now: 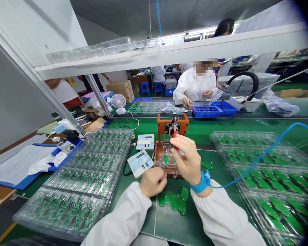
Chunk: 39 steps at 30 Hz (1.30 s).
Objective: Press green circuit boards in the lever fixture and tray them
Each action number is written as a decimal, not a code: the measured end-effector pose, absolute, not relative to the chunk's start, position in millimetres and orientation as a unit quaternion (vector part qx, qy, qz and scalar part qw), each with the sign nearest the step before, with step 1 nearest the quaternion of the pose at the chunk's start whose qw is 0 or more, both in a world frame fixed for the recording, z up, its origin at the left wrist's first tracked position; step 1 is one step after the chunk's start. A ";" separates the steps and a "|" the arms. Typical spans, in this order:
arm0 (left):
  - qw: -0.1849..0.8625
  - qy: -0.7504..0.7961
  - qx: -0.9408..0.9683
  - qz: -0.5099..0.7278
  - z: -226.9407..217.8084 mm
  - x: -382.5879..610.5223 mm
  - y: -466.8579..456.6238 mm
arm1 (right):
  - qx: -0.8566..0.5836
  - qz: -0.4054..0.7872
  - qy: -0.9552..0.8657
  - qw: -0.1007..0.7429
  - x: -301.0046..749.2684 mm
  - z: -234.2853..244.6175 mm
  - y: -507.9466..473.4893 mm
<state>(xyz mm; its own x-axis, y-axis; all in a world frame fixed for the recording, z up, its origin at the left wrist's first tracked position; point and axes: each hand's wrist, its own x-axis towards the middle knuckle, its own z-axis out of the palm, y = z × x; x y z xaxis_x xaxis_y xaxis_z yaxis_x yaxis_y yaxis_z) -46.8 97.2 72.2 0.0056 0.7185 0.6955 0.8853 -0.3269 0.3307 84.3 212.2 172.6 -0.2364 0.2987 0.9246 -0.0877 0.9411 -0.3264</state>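
Observation:
My right hand [186, 155] is closed around the red handle [175, 135] of a toggle clamp on an orange-brown test fixture [186, 123]. A green circuit board [165, 159] lies in the fixture's clear bed, below the clamp. My left hand [153, 181] is curled into a loose fist at the fixture's front left corner, and no object shows in it. Several loose green circuit boards [181, 205] lie in a pile on the mat just in front of the fixture. One more board [206, 165] lies to the right of my right hand.
Two small display boxes [140, 163] stand left of the fixture. Stacked clear trays of boards flank me, left [74, 181] and right [269, 171]. A blue cord [256, 164] runs from my right wrist strap. Across the bench sits a co-worker [195, 85] near blue bins [207, 111].

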 end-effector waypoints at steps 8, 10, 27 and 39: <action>0.072 -0.514 -0.704 -0.485 48.6 -26.7 105.3 | -0.084 0.152 -0.782 0.598 77.9 164.2 214.6; 0.049 -0.516 -0.701 -0.490 47.5 -27.2 105.6 | -0.086 0.180 -0.769 0.608 72.8 160.2 210.4; 0.016 -0.514 -0.695 -0.502 44.4 -27.2 103.7 | -0.072 0.211 -0.745 0.629 66.1 150.8 209.3; 0.026 -0.508 -0.700 -0.501 43.0 -27.4 104.2 | -0.070 0.213 -0.746 0.628 68.0 154.4 207.4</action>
<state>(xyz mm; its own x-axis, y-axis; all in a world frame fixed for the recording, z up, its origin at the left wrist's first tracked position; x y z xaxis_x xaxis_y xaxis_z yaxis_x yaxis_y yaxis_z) -27.4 104.2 43.0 -0.0193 0.6848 0.7285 0.7378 -0.4820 0.4726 68.0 207.4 154.4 -0.2027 0.3710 0.9062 -0.1628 0.8998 -0.4048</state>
